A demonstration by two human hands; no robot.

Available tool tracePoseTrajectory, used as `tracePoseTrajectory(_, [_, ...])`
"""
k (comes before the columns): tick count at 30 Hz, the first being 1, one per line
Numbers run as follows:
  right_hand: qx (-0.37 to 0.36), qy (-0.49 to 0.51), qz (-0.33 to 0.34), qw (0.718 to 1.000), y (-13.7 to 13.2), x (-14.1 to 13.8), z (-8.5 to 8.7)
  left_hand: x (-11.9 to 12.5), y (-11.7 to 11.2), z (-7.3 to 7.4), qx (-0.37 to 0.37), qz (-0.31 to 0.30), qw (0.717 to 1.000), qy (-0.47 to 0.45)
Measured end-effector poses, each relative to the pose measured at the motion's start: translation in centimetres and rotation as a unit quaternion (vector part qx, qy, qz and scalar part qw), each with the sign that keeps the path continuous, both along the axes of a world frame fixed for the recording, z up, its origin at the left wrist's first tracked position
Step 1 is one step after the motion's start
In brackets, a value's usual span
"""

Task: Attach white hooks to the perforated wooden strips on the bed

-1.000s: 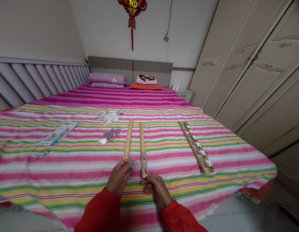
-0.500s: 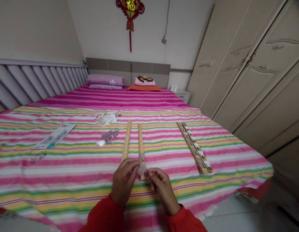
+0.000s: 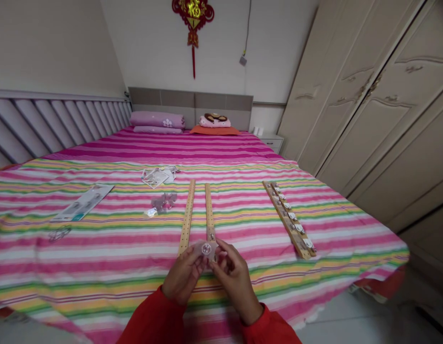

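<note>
Low over the near end of a narrow perforated wooden strip (image 3: 210,210), a small clear plastic piece with a round whitish pattern (image 3: 206,249) is spread between my hands. My left hand (image 3: 184,275) pinches its left side, fingers closed. At its right edge my right hand (image 3: 233,277) grips it between thumb and fingers. Just left of this strip lies a second perforated wooden strip (image 3: 188,210), its near end beside my left hand. A small metal bit (image 3: 212,236) sits on the strip under the piece.
On the right lie strips with several white round hooks (image 3: 292,216). Toward the left are clear plastic pieces (image 3: 163,202), crumpled packaging (image 3: 159,177), a flat pack (image 3: 83,203) and thin metal rings (image 3: 59,232), all on the striped bedsheet (image 3: 110,267).
The plastic piece has been turned, so its round pattern now faces up. My left hand has dropped slightly, and my right fingers have moved up onto the piece's right edge.
</note>
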State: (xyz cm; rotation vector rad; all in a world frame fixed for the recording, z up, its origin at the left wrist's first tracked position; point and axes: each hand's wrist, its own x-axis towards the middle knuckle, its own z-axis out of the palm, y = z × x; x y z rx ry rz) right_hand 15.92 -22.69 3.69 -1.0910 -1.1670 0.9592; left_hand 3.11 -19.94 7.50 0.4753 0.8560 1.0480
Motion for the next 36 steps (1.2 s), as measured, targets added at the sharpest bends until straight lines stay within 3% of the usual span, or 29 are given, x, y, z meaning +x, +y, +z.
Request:
tracePoseTrajectory(5, [0.095,-0.088,-0.019,0.991,0.0,0.4,0.6,0.1,-0.2,-0.4,-0.005,-0.012,1.0,-0.027])
tracePoseTrajectory(11, [0.083,-0.066,-0.016,0.994,0.9,1.2,1.1,0.4,-0.1,-0.7,-0.036,-0.005,0.999,0.02])
tracePoseTrajectory(14, [0.013,-0.012,0.001,1.0,2.0,1.9,1.2,0.2,0.3,-0.9,0.013,0.0,0.992,0.124])
tracePoseTrajectory(18, [-0.059,0.032,0.048,0.997,3.7,2.8,1.4,-0.7,1.5,-0.9,0.165,0.043,0.946,0.277])
tracePoseTrajectory(20, [-0.063,0.032,0.057,0.996,4.4,3.2,1.5,-1.0,2.1,-0.8,0.208,0.045,0.929,0.304])
tracePoseTrajectory(25, [-0.066,0.041,0.086,0.993,5.2,3.4,1.5,-1.2,2.9,-0.9,0.212,0.022,0.928,0.306])
tracePoseTrajectory(30, [-0.095,0.147,0.077,0.982,5.2,3.0,0.9,-1.0,2.4,-1.2,0.196,0.021,0.929,0.313])
tracePoseTrajectory(36, [-0.134,0.337,0.103,0.926,3.8,0.6,-0.1,-0.4,1.5,-0.7,0.245,0.014,0.93,0.274])
